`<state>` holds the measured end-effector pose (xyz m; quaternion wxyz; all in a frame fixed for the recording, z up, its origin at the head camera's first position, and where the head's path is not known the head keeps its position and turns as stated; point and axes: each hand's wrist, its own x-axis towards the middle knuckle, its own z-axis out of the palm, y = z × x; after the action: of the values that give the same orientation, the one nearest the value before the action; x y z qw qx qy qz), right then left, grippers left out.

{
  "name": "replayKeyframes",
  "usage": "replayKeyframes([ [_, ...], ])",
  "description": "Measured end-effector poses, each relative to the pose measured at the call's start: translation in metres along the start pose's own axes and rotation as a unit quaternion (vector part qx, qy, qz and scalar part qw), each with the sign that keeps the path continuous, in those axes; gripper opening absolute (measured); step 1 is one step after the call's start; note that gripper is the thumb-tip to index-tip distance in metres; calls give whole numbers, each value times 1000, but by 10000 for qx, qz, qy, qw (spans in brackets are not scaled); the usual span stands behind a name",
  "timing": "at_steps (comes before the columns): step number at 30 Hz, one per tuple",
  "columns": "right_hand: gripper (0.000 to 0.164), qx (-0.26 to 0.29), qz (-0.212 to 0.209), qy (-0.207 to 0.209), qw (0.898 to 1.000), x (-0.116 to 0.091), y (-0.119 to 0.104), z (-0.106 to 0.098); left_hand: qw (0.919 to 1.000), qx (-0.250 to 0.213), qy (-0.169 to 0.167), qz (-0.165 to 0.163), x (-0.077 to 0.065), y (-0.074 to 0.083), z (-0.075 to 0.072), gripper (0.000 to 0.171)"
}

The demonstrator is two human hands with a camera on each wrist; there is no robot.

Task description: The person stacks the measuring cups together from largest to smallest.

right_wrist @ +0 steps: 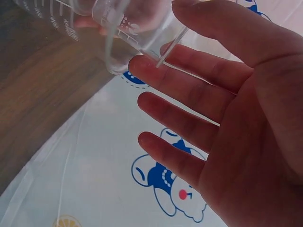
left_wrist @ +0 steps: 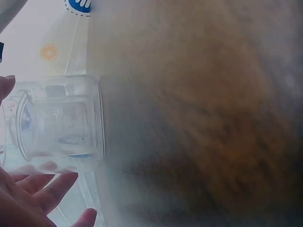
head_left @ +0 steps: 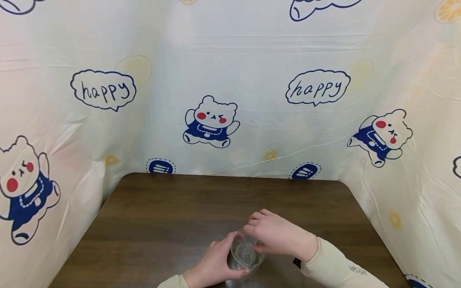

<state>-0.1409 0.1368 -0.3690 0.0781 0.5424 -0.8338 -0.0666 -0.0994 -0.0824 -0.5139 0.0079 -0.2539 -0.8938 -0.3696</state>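
Note:
A large clear glass beaker (head_left: 233,262) stands on the table near its front edge. Inside it sits a smaller glass beaker (left_wrist: 57,125), seen through the wall in the left wrist view. My left hand (head_left: 216,258) grips the large beaker from the left, thumb on the near side, fingers behind. From the right, my right hand (head_left: 279,236) reaches over the mouth. In the right wrist view, the thumb (right_wrist: 203,19) and forefinger pinch the small beaker's rim, while the other fingers (right_wrist: 175,120) spread out straight. White graduation marks show on both beakers.
The dark brown wooden table (head_left: 173,208) extends behind and to both sides of the hands. A pale curtain (head_left: 259,60) printed with bears and "happy" bubbles surrounds it at the back and sides. A small black piece (head_left: 297,263) shows at the right sleeve cuff.

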Motion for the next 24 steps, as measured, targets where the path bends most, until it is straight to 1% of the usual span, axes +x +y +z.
replayKeyframes([
  [6,39,-112,-20,-130,9999,1,-3,7,9999,-90,-102,-4,0,-1,-1,89],
  [11,40,-241,-77,-104,9996,2,-6,13,9998,-95,-147,-58,-1,-1,0,90],
  [17,39,-305,-145,-139,9993,3,-8,16,9998,-141,-148,-31,-1,-1,0,90],
  [24,41,-313,-159,-300,9989,6,-10,18,9997,-178,-183,-25,0,-1,0,89],
])
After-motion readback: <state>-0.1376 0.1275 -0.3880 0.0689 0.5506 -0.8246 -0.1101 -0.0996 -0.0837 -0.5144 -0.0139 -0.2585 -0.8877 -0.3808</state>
